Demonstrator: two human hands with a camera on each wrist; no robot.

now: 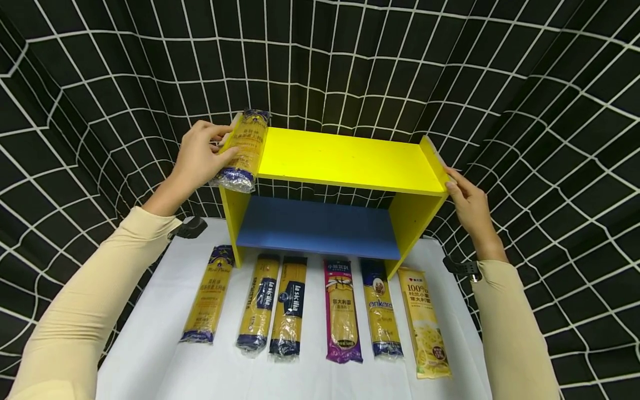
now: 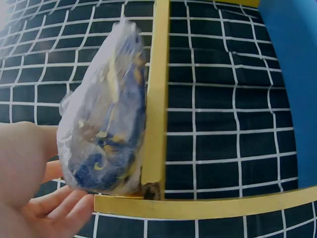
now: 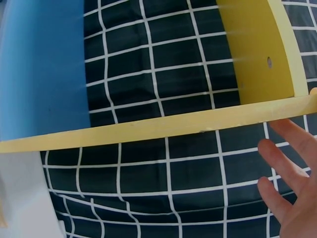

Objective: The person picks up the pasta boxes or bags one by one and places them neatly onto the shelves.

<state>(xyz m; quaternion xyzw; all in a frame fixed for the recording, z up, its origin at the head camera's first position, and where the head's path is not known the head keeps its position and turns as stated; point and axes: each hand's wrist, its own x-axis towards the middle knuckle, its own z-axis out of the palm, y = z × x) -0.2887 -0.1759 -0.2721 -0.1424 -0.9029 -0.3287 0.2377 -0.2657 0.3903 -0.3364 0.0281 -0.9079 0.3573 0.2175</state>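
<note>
A yellow two-tier shelf [image 1: 345, 158] with a blue lower board [image 1: 320, 225] stands across the middle of the head view. A clear-wrapped spaghetti packet [image 1: 248, 147] lies at the left end of its top board, against the raised side. My left hand [image 1: 200, 153] has its thumb over this packet and its fingers on the outer face of the side panel [image 2: 198, 208], so it grips both together. At the opposite end, my right hand [image 1: 467, 203] pinches the shelf's right side panel [image 3: 198, 124], thumb at the inner edge and fingers outside.
On the white table [image 1: 165, 361] before the shelf lie several pasta packets: one spaghetti packet [image 1: 209, 294] at left, two la sicilia packets [image 1: 289, 305], a pink-purple packet [image 1: 343, 311], an ankara packet [image 1: 382, 311] and a pale yellow packet [image 1: 425, 325]. Black white-gridded cloth [image 1: 340, 66] surrounds everything.
</note>
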